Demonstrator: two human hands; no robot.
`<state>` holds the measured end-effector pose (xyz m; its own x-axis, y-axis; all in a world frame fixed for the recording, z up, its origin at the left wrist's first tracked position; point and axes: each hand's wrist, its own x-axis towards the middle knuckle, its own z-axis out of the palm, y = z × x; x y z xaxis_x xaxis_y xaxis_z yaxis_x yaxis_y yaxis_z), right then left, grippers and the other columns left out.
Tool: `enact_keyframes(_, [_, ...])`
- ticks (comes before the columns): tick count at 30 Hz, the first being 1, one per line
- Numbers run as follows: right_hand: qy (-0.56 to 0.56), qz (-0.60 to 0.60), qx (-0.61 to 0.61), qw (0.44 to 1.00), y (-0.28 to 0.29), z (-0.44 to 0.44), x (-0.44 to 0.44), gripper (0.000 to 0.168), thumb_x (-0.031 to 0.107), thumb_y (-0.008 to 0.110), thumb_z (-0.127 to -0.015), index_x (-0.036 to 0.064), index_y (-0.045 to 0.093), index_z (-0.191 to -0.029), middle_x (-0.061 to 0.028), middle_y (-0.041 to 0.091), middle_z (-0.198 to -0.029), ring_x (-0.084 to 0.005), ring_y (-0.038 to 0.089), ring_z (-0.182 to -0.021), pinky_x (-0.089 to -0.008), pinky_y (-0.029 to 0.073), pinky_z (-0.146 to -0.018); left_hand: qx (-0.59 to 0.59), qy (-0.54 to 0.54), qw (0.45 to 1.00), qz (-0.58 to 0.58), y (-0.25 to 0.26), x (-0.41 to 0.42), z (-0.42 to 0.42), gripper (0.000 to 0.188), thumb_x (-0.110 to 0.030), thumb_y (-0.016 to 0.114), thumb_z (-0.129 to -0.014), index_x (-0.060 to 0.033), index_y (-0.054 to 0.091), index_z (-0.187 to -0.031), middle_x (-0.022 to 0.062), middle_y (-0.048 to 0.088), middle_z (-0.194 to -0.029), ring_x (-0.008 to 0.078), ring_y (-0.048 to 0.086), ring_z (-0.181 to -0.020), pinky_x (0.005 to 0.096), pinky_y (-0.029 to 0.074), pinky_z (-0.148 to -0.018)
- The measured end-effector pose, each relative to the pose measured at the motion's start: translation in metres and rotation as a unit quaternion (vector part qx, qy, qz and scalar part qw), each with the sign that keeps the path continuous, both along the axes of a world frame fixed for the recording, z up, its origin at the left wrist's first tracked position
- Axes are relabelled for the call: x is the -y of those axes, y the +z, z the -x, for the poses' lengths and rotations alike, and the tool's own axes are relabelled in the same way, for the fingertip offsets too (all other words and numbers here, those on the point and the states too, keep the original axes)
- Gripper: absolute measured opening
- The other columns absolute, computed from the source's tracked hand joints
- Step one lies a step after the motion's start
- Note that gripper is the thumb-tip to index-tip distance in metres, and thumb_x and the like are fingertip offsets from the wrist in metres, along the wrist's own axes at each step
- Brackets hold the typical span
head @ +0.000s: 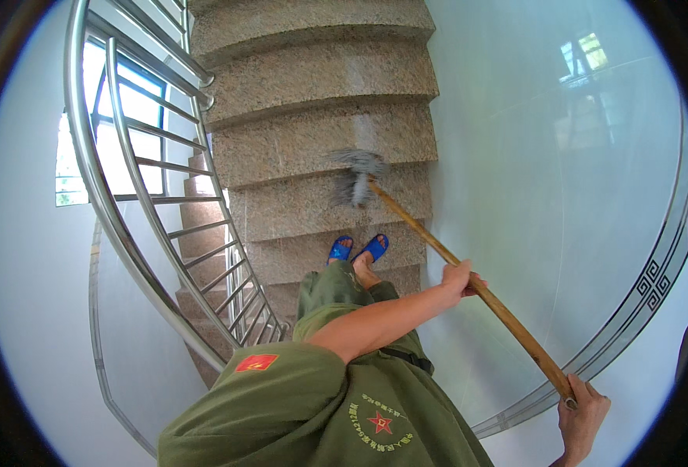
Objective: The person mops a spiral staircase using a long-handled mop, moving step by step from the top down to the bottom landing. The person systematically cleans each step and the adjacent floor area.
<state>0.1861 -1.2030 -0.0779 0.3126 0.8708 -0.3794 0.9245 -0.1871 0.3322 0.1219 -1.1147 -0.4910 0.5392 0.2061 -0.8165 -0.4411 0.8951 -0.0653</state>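
My left hand point(462, 280) grips the wooden handle point(414, 225) of a mop partway along its length, with that arm reaching across my body. Near the handle's top end, at the lower right, my right hand point(584, 411) is closed around it. From there the handle slants up and left to the grey mop head point(358, 175), whose strands look blurred. The head lies over the front edge of a speckled stone step point(320, 143), just beyond my feet in blue slippers point(373, 248). A pale streak shows on the stone above the mop head.
A stainless steel railing point(119, 128) curves along the left, with a window point(128, 122) and another flight of steps point(201, 225) beyond it. On the right stands a glossy tiled wall point(513, 175) with a patterned border band point(653, 286). More stone steps rise ahead.
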Motion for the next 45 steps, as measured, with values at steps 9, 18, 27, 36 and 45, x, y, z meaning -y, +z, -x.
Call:
enact_keyframes(9, [0.017,0.029,-0.099,0.995,-0.031,0.001,-0.011,0.031,-0.003,0.07,-0.061,0.001,0.071,-0.092,-0.0179,0.063,-0.068,-0.0374,0.06,-0.06,-0.0416,0.047,-0.059,-0.017,-0.101,0.995,-0.008,-0.05,0.021,-0.002,0.028,-0.026,0.058,-0.093,0.0001,0.052,-0.103,0.0134,0.066,-0.089,0.0293,0.07,-0.076,0.0413,0.062,-0.062])
enact_keyframes(18, [0.247,0.1,-0.087,0.96,-0.138,0.022,-0.072,0.052,0.01,0.081,-0.063,0.013,0.064,-0.112,-0.005,0.062,-0.076,-0.0276,0.061,-0.065,-0.0403,0.041,-0.063,-0.001,0.198,0.98,0.017,-0.152,0.035,0.154,0.019,-0.016,0.055,-0.091,0.0016,0.054,-0.099,0.0211,0.064,-0.09,0.0375,0.067,-0.086,0.0566,0.057,-0.078])
enact_keyframes(27, [0.394,0.05,-0.223,0.89,-0.24,0.103,-0.192,0.041,0.008,0.075,-0.073,0.014,0.061,-0.111,-0.0061,0.059,-0.076,-0.0266,0.061,-0.065,-0.04,0.045,-0.057,-0.15,0.308,0.939,0.034,-0.192,-0.042,0.307,0.028,-0.025,0.051,-0.097,0.0,0.044,-0.107,0.0162,0.061,-0.091,0.0323,0.068,-0.083,0.0465,0.062,-0.071])
enact_keyframes(36, [0.226,0.102,-0.121,0.961,-0.127,0.023,-0.134,0.053,-0.002,0.074,-0.062,0.01,0.064,-0.112,-0.0117,0.064,-0.08,-0.0332,0.061,-0.066,-0.0409,0.045,-0.062,0.008,0.217,0.97,0.105,-0.15,-0.03,0.123,0.03,-0.028,0.049,-0.098,-0.0004,0.051,-0.109,0.0177,0.066,-0.1,0.0358,0.068,-0.09,0.0477,0.057,-0.081])
enact_keyframes(45, [0.222,0.073,-0.106,0.967,-0.134,-0.015,-0.09,0.054,0.001,0.078,-0.057,0.008,0.067,-0.109,-0.0089,0.06,-0.074,-0.0297,0.056,-0.059,-0.04,0.043,-0.056,0.055,0.111,0.991,0.058,-0.148,0.009,0.099,0.028,-0.028,0.054,-0.097,-0.0016,0.052,-0.107,0.0148,0.067,-0.095,0.0346,0.071,-0.091,0.05,0.059,-0.075])
